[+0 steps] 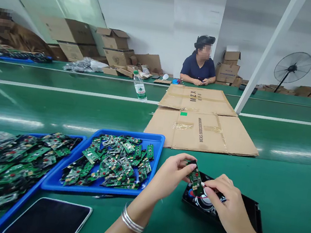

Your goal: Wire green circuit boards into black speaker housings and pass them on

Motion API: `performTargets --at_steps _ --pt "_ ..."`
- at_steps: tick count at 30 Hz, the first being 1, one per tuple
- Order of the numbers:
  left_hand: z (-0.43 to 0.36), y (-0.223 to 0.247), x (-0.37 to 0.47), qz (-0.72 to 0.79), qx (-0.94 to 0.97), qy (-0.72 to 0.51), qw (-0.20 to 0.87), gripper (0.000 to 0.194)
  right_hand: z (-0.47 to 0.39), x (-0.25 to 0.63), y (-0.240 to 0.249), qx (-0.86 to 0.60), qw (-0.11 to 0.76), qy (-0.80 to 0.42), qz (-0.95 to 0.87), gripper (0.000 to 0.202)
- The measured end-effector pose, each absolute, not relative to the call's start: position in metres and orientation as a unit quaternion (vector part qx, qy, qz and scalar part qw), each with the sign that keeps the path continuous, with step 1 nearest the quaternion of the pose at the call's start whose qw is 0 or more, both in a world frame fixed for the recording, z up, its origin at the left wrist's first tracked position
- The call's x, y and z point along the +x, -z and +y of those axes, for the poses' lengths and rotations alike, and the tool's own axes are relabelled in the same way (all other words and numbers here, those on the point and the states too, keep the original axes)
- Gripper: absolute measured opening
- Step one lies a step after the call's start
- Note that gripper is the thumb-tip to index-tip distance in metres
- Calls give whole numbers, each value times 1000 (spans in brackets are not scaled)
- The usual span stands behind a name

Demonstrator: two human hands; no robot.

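Note:
Between the thumb and fingers of my left hand [174, 172] is a green circuit board [196, 181], held tilted. My right hand [228, 205] pinches a small white connector [203, 184] at the board's lower right edge. Red and dark wires run from there toward a black plastic housing [249, 212] lying on the green table below both hands. Inside the housing sits a round speaker [206, 204] with a silvery rim, partly covered by the board and my right fingers. Whether the connector is seated in the board cannot be made out.
Blue trays [160, 148] of loose circuit boards stand at the left, with a tablet [49, 219] in front. Flattened cardboard [200, 131] lies ahead, beside a water bottle [140, 87]. One person [199, 66] sits across the table; another person [18, 35] is at far left.

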State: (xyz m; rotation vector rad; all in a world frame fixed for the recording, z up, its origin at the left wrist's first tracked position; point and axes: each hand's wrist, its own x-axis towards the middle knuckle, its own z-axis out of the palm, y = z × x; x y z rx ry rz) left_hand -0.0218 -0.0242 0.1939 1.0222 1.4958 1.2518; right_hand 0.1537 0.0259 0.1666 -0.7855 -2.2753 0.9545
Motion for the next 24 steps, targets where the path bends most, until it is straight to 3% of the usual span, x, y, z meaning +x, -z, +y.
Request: performTargets --at_steps 9,14,24 --pt "-32 -193 -9 662 497 -410 382 24 25 146 -161 -270 291 -254 -882 16" --pt "-30 -193 -9 657 503 -398 397 29 24 147 -156 -232 346 -141 -898 23" --pt "-29 -196 -4 656 522 -404 366 22 22 149 -156 -212 337 -47 -916 25"
